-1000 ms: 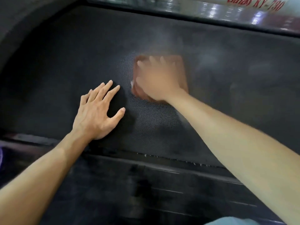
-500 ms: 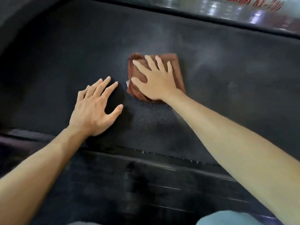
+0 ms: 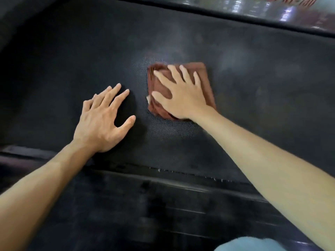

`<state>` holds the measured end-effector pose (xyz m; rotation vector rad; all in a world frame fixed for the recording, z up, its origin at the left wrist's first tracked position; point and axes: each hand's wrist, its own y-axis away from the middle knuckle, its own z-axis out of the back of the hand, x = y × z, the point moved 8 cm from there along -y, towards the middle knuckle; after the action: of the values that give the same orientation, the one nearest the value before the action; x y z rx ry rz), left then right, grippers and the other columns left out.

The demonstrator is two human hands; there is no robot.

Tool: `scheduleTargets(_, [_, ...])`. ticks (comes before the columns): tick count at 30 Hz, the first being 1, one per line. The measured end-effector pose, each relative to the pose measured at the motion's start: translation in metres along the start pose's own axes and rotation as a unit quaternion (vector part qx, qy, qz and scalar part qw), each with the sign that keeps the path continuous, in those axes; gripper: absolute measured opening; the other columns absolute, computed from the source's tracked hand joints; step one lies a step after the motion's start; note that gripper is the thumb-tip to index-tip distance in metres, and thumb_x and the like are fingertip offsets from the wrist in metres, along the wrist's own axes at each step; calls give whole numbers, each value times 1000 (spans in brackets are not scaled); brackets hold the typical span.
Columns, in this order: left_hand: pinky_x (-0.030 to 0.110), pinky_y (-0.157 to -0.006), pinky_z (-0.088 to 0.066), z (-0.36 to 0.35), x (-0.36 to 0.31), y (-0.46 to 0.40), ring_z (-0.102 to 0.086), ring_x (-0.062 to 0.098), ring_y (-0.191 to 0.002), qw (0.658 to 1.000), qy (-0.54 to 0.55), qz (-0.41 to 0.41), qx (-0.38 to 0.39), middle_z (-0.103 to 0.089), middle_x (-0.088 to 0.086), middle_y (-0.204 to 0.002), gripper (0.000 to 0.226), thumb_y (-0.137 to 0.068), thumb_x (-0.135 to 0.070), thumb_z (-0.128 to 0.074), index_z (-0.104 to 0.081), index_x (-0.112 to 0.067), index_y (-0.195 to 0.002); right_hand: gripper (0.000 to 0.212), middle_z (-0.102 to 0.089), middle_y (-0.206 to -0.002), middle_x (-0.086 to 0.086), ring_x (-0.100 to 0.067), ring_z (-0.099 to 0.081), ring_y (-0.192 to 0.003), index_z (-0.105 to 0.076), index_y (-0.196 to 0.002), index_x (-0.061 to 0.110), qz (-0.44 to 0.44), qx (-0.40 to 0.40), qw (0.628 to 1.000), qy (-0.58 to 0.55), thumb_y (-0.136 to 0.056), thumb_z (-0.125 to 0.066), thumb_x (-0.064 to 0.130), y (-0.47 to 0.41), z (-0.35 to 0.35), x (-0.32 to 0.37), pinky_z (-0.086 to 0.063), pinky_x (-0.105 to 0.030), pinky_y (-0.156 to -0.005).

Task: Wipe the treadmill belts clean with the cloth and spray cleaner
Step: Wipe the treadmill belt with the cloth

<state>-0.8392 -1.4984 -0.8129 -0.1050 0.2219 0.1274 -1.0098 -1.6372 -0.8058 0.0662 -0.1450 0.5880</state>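
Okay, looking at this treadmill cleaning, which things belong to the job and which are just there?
In the job:
folded brown cloth under the flat right hand
black textured treadmill belt, left hand flat on it

Just there:
glossy side rail with red lettering
pale blue fabric

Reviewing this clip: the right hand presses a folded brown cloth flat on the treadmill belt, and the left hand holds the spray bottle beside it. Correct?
Not quite. The left hand holds nothing; the head view shows it lying flat on the treadmill belt with fingers spread, and no spray bottle is visible. The right hand does press the folded brown cloth flat on the belt.
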Motion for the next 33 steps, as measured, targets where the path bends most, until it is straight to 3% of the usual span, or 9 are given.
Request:
scheduleTargets(3, [44,-124,-13,0,0,-1,-9,15,-157,1000,2,0,-1,-14,-9,-170,78,-92,-69,-28,-24,-32,-160,71,-7,-173,6,-26,-3,-159,-14,-160,52,-71,-29,997,17,-94,-23,77,62,3,-51,0,-58,-126])
scheduleTargets(7, [45,-124,-14,0,-1,-1,-12,15,-157,1000,9,4,-4,-17,-9,-170,78,-90,-69,-30,-28,-33,-159,72,-5,-175,-2,-34,1,-160,-15,-162,49,-239,-25,971,-9,-96,-25,78,-5,22,-133,2,-64,-124])
scheduleTargets(11, [43,-124,-12,0,-1,-1,-10,13,-157,1000,4,2,3,-16,-10,-170,78,-91,-69,-28,-26,-32,-160,74,-5,-175,-3,-35,1,-160,-15,-163,46,-132,10,991,-5,-97,-26,77,-50,16,-81,2,-64,-124])
scheduleTargets(15, [43,-125,-12,0,-1,0,-6,12,-157,1000,-6,1,6,-12,-10,-170,79,-92,-70,-24,-22,-32,-161,75,-10,-174,4,-27,-5,-160,-17,-161,52,-12,-10,1000,1,-91,-19,80,54,7,-44,-2,-59,-126])
scheduleTargets(18, [44,-125,-12,-1,-1,0,-7,13,-157,1000,-2,1,3,-13,-10,-170,78,-92,-70,-26,-23,-32,-160,76,-10,-173,5,-25,-6,-160,-16,-160,54,-133,-26,991,14,-89,-20,82,77,17,-108,-3,-57,-126])
scheduleTargets(21, [43,-124,-12,0,-2,0,-9,13,-157,1000,-1,4,2,-14,-10,-170,78,-91,-69,-27,-25,-32,-160,75,-5,-175,-1,-32,0,-160,-14,-162,49,-234,-23,972,-12,-94,-23,81,11,28,-153,1,-64,-125])
scheduleTargets(25, [41,-124,-11,0,-1,-1,-8,11,-157,1000,-2,2,4,-13,-11,-170,77,-92,-69,-26,-24,-33,-160,75,-6,-175,-2,-31,0,-160,-17,-163,46,-145,-5,989,-8,-96,-26,78,-31,18,-96,2,-64,-124])
scheduleTargets(29, [42,-125,-10,0,0,1,-6,11,-157,1000,2,2,3,-11,-12,-170,77,-93,-69,-26,-22,-34,-161,75,-10,-174,6,-22,-3,-160,-18,-161,51,-14,-21,1000,-3,-92,-21,80,76,8,-50,-2,-57,-127])
scheduleTargets(33, [43,-125,-12,0,-1,0,-8,12,-157,1000,4,0,-1,-14,-11,-170,77,-92,-69,-27,-25,-33,-160,76,-7,-174,5,-23,-3,-160,-16,-160,53,-164,-17,986,9,-90,-21,83,77,21,-132,-2,-56,-127])
